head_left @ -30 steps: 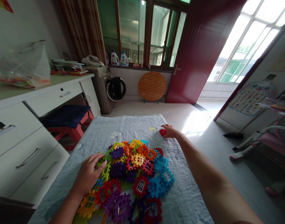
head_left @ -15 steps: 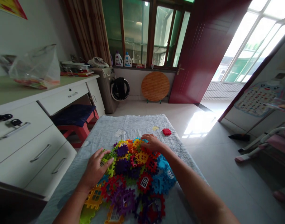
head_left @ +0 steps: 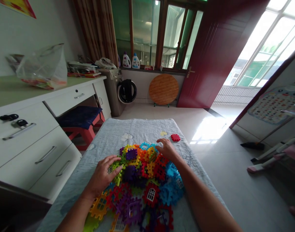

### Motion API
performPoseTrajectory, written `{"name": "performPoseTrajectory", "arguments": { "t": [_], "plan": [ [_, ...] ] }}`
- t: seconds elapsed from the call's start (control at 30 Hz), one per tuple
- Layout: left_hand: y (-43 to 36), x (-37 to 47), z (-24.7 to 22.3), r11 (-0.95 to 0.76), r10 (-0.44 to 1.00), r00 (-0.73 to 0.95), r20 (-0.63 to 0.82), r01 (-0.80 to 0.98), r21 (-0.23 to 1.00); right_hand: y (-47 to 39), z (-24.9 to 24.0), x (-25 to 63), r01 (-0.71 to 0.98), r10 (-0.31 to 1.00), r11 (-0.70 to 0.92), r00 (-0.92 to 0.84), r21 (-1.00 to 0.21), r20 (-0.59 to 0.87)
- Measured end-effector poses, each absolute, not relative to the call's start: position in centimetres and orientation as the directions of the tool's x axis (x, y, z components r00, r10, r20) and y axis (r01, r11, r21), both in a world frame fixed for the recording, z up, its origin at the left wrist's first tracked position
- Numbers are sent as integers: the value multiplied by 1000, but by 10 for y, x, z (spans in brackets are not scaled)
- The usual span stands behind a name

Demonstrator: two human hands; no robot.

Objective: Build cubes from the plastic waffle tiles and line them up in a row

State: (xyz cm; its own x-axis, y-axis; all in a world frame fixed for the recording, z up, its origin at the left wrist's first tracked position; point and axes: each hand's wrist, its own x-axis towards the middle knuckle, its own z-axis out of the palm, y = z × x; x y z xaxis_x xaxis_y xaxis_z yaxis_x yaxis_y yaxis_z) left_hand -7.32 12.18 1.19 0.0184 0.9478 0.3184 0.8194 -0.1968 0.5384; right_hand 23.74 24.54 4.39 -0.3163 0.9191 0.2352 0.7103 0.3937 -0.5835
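A heap of colourful interlocking plastic building tiles lies on a cloth-covered table [head_left: 142,127]. My left hand [head_left: 105,174] rests at the heap's left side, fingers stretched and thumb apart, touching light green tiles [head_left: 117,175]. At the far right of the heap is my right hand [head_left: 168,149], its thumb and fingers apart beside a light blue tile with a white window [head_left: 144,146] and orange tiles. Purple tiles [head_left: 131,154] and a red tile with a white window [head_left: 151,194] lie between my arms. One red tile [head_left: 175,138] sits alone beyond my right hand.
To the left stands a white desk [head_left: 50,129] with a plastic bag [head_left: 44,69] on top and a red stool [head_left: 86,135] with a dark cushion partly beneath it. A washing machine [head_left: 114,93], a round wooden tabletop [head_left: 163,89] and a dark red door [head_left: 210,51] are at the back.
My right hand has shifted right, off the back of the heap, uncovering the blue window tile. A yellow tile in the middle has turned. My left hand stays by the green tiles.
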Motion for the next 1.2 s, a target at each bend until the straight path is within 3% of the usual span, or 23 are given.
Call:
{"name": "performPoseTrajectory", "arguments": {
  "t": [0.37,0.57,0.7,0.8,0.9,1.0,1.07,1.2],
  "plan": [
    [120,-70,16,-182,942,-2,336,837,515,251,39,240,720,895,309,-441,-622,-66],
    [121,-71,11,-182,945,6,327,840,511,246,35,238,647,865,390,-501,-655,20],
    [121,-72,10,-177,952,9,307,835,521,250,38,240,511,873,307,-488,-803,24],
    [121,-71,11,-170,950,-1,312,837,521,256,42,251,490,931,226,-364,-842,38],
    [121,-70,13,-176,944,-1,330,845,506,261,43,263,627,975,197,-208,-754,81],
    [121,-70,14,-185,942,6,337,846,500,258,43,265,807,972,230,-162,-544,170],
    [121,-70,13,-183,942,5,337,847,500,251,45,257,831,948,310,-234,-462,215],
    [121,-70,12,-175,944,-1,330,846,503,235,55,231,642,824,547,-527,-537,209]
  ]
}}
